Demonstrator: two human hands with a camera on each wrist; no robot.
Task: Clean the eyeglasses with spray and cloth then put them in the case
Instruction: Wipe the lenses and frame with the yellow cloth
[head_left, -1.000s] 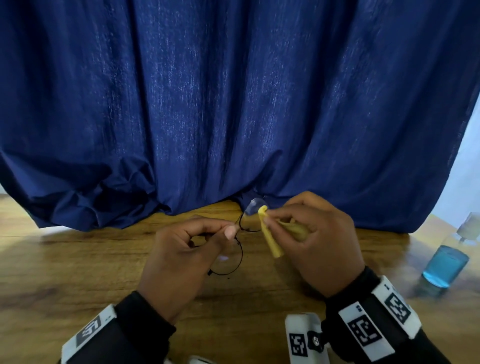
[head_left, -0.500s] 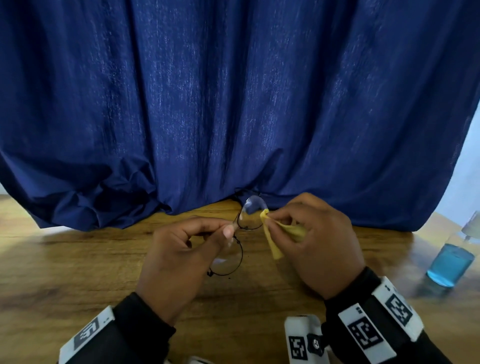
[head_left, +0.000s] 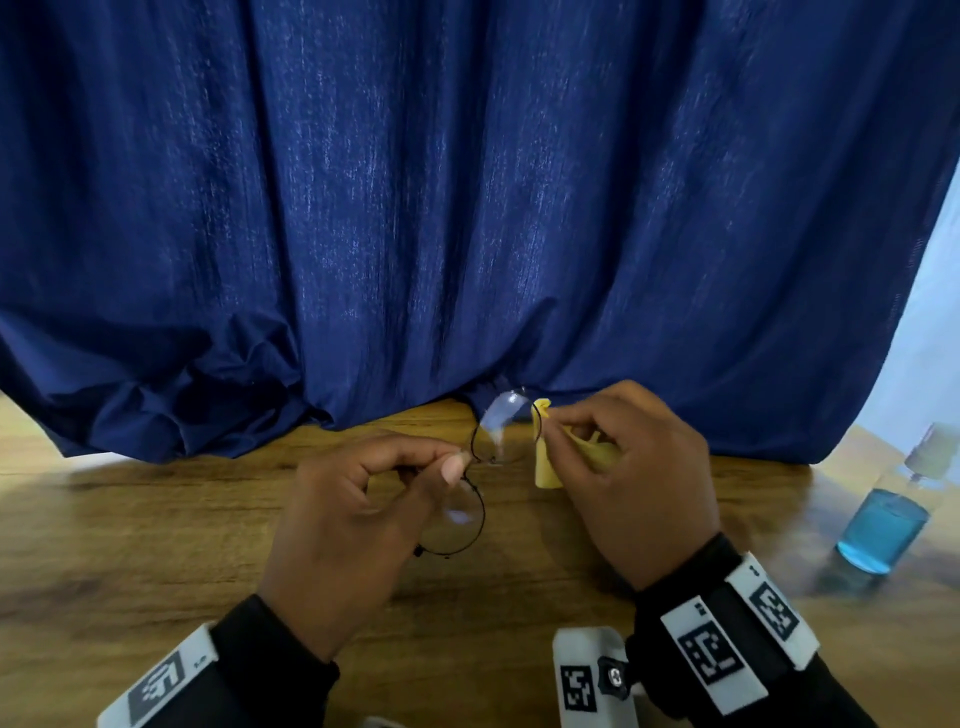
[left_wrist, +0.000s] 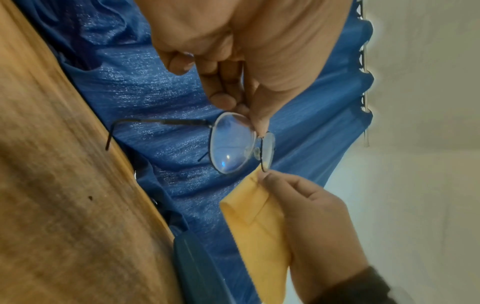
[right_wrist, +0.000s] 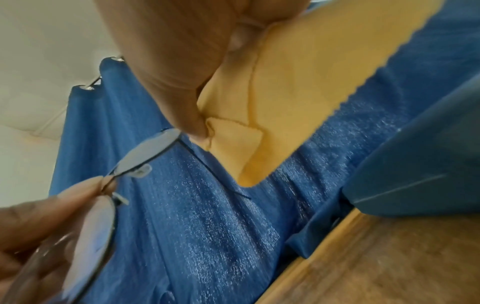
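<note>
Thin black round-rimmed eyeglasses (head_left: 457, 519) are held above the wooden table. My left hand (head_left: 457, 462) pinches them at the bridge (left_wrist: 261, 133) between thumb and forefinger. The far lens (head_left: 501, 415) stands up toward the curtain. My right hand (head_left: 545, 418) pinches a folded yellow cloth (head_left: 548, 462), whose tip sits against the outer rim of that far lens (left_wrist: 267, 152). The rest of the cloth (right_wrist: 298, 86) hangs from the right hand's fingers. The spray bottle (head_left: 883, 530) with blue liquid stands on the table at the far right, away from both hands.
A dark blue curtain (head_left: 467, 208) hangs just behind the hands and bunches onto the table (head_left: 156, 519). A dark teal object (left_wrist: 197, 267), perhaps the case, lies at the curtain's foot by the right hand (right_wrist: 415, 164).
The glasses have tilted so the far lens stands higher. The right hand's cloth has slid from the lens face out to its right rim.
</note>
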